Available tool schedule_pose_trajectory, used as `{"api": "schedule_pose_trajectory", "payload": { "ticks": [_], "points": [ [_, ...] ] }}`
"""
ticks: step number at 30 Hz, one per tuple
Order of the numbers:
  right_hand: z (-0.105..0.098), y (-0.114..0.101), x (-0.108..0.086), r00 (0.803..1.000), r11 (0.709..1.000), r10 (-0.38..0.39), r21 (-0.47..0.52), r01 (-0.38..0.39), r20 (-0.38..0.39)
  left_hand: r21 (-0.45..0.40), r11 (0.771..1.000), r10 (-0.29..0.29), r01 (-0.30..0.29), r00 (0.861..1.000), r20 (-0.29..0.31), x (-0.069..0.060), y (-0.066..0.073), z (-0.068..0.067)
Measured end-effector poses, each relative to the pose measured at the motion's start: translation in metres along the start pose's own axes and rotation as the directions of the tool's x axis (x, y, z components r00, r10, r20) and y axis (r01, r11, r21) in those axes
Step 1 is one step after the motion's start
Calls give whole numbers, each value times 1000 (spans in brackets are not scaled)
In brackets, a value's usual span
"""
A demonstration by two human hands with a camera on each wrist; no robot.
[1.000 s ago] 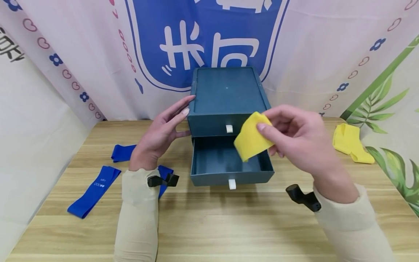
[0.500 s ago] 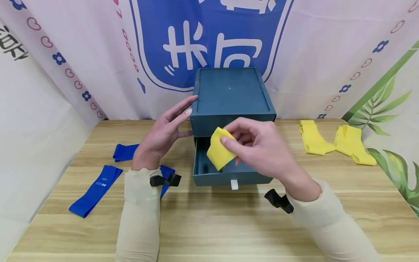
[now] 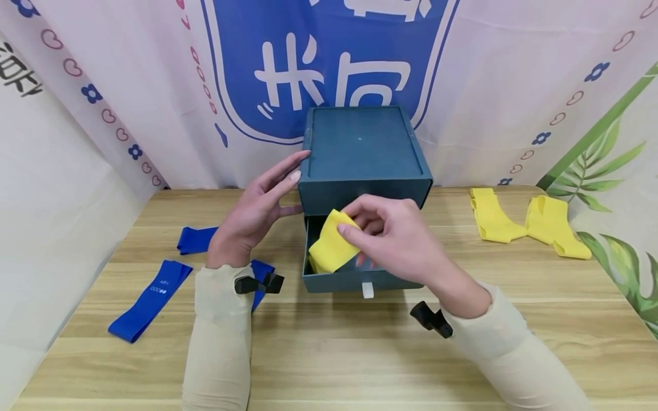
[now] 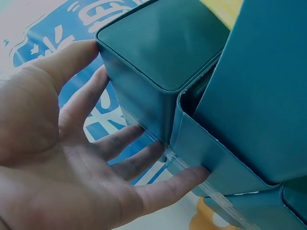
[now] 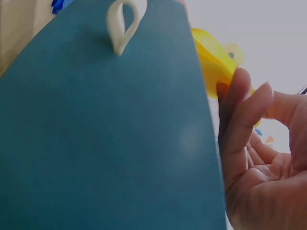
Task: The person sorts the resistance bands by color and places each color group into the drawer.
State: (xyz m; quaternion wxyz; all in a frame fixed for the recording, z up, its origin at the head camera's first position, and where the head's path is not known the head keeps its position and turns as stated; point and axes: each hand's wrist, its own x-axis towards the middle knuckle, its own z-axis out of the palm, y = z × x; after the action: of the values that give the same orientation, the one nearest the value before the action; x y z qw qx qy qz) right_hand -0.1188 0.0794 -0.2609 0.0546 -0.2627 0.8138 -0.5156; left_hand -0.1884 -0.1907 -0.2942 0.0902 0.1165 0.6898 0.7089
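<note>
The stowing looks only partway along — the right-hand grip (image 3: 396, 234) pinches a yellow fabric band (image 3: 334, 245) partly inside the open drawer (image 3: 339, 282) of a dark teal plastic box (image 3: 365, 142), the left-hand grip (image 3: 254, 202), fingers apart, touches its side, and other yellow bands (image 3: 494, 220) and blue fabric bands (image 3: 150, 299) lie on the desk (image 3: 329, 354).

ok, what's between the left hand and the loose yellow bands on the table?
The teal drawer unit, plus the right hand holding another yellow band at the open drawer. Head view.
</note>
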Motion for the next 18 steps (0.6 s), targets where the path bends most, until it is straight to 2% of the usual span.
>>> {"api": "schedule_pose_trajectory", "payload": {
  "ticks": [6,9,18],
  "points": [
    [-12,13,-2,992,991,126,-48,-126,-12,-5,1000,-1,1,1000,-2,0,1,0],
    [-17,20,-3,986,983,164,-87,-164,-7,-10,1000,0,0,1000,1,0,1,0],
    [-30,37,-1,973,944,232,-245,-220,18,-15,1000,0,0,1000,-3,0,1,0]
  ]
}}
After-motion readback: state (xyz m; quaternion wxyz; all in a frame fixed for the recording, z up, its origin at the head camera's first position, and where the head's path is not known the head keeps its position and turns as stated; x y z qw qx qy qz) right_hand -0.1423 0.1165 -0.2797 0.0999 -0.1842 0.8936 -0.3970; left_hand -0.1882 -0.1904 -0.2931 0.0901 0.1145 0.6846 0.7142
